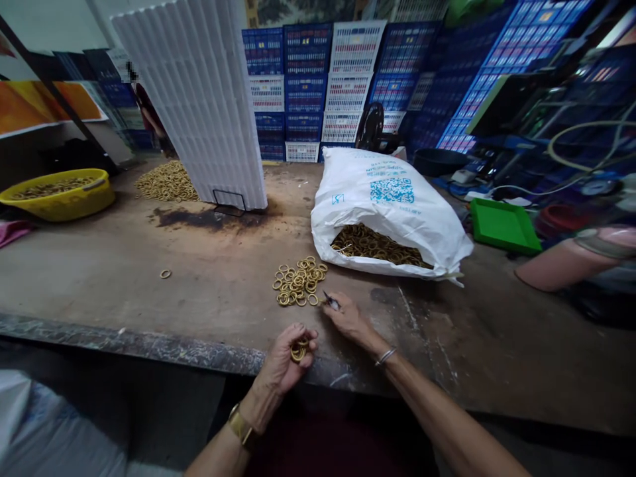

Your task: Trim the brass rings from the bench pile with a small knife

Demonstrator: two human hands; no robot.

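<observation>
Several brass-coloured rings [299, 351] lie in my left hand [288, 361], whose fingers curl around them near the table's front edge. My right hand [346, 317] rests low over the table, closed on a small dark-pointed tool [330, 302]; its exact kind is hard to make out. The tool's tip points at a loose pile of rings [298, 281] just beyond both hands. Behind the pile, a white woven sack [392, 192] lies on its side, its torn mouth showing many more rings inside. One single ring [165, 273] sits apart on the left.
A white corrugated panel [199, 99] stands upright on the table [223, 278]. Behind it are a large ring heap [166, 182] and a yellow basin [59, 195]. At right are a green tray [504, 225] and a pink bottle [571, 258]. Stacked crates [308, 86] line the back.
</observation>
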